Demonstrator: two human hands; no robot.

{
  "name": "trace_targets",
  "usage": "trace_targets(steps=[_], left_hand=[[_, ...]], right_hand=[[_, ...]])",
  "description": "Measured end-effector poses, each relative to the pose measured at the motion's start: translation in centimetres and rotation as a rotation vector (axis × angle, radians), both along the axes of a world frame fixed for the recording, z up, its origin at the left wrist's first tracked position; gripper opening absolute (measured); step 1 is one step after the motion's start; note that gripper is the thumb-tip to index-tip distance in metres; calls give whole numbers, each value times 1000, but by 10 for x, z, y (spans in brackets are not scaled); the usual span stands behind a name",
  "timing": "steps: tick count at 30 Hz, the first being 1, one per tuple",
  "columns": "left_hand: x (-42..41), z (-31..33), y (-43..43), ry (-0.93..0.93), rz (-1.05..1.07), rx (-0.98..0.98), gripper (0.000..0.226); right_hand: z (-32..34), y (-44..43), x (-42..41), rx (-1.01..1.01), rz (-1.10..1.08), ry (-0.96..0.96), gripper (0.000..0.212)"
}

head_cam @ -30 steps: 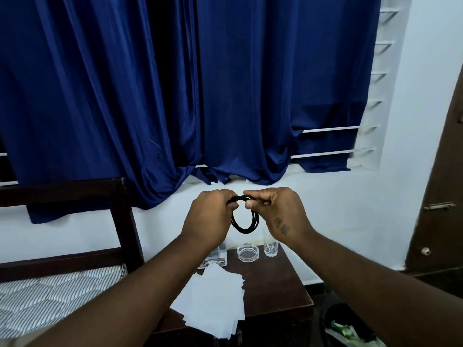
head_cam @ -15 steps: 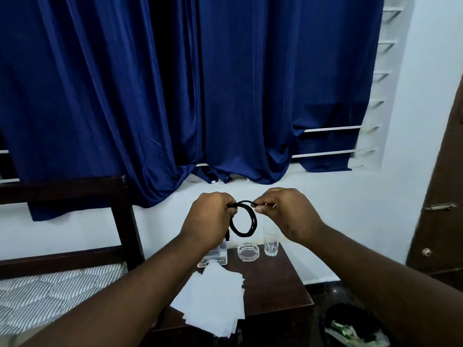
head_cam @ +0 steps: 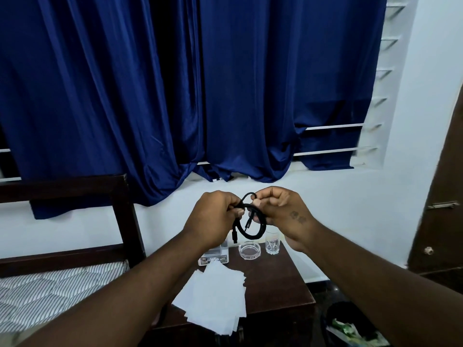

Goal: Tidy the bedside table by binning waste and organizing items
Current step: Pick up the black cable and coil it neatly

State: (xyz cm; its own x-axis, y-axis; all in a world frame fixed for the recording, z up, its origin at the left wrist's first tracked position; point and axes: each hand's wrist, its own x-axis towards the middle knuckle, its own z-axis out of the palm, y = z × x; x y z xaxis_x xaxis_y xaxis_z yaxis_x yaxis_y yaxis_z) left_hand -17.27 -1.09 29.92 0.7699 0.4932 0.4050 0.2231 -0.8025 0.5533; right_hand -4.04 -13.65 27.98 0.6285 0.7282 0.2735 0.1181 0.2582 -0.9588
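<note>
Black cable [head_cam: 251, 231], coiled, hangs above the desk's [head_cam: 283, 279] far edge. Our left grip [head_cam: 213, 216] pinches its loops at 9 o'clock, and our right grip [head_cam: 283, 211] clenches what seems the tail at 12. We should tuck it snugly, keeping clear of the glass [head_cam: 272, 244] at 5 o'clock. Bare wood lies nearer us.

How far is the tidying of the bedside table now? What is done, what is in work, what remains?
Done: some waste lies in the bin. In hand: the left hand and right hand hold the black cable as a coil above the table, its plug ends loose. Left: the white papers lie fanned over the table edge; the coil is not yet set down near the ashtray, glass and small box.
</note>
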Motion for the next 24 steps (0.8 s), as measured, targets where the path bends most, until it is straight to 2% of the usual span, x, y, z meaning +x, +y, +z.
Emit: trace_targets(steps=[5,9,11,13,15,20,24], left_hand=[[-1,-1,1,-36,44,-27,12],[-1,0,0,-42,106,8,14],[-1,1,0,-23,136,60,15],[0,0,-2,-11,166,110,16],[0,0,-3,-13,188,126,17],[4,1,-6,-26,217,180,25],[4,0,0,-43,257,200,37]], right_hand=[[-1,-2,2,-41,120,98,19],[-9,-1,0,-7,128,69,5],[-13,0,-5,-1,79,30,16],[-16,1,-12,-8,-8,-43,42],[-21,4,-18,-17,-100,-129,50],[-35,12,-23,-157,-413,-468,31],[-39,13,-22,-153,-479,-598,23]])
